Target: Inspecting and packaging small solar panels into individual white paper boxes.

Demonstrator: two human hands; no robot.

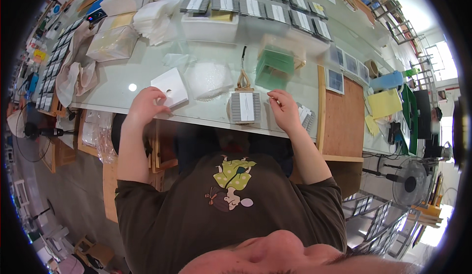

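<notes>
Left hand curled, fingertips on the white square card; right hand loosely bent, empty, beside the grey tray on the desk.

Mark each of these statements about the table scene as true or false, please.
1. The left hand touches the white square card. True.
2. The right hand holds the green box. False: the green box stands farther back, untouched.
3. A grey tray with a white label lies between the hands. True.
4. The yellow sheets lie at the person's left. False: the yellow sheets lie at the right, beyond the brown board.
</notes>
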